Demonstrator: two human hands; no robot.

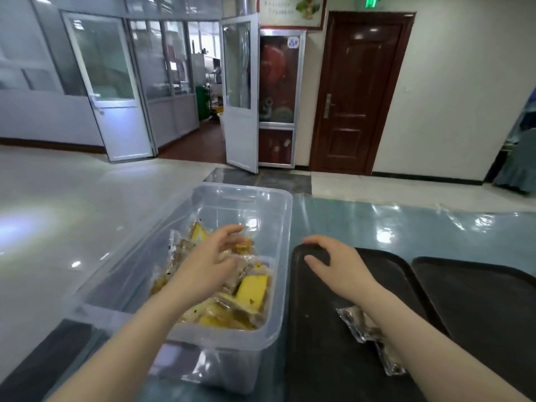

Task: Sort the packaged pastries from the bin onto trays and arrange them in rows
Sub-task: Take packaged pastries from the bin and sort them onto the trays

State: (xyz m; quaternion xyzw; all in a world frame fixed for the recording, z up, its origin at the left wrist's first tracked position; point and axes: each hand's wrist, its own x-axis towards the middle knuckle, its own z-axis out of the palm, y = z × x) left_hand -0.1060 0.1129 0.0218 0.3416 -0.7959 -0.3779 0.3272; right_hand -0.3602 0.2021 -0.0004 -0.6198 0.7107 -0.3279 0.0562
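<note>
Pastries in bin; bin left of two trays.

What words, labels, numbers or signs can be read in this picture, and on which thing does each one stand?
None can be read for certain.
Wall poster: a line of print, too blurred.
Green sign above the brown door: cut off at the frame edge, unreadable.
Round blue sticker on the glass cabinet: too small.
Pastry packets in the bin: print too blurred.
</note>
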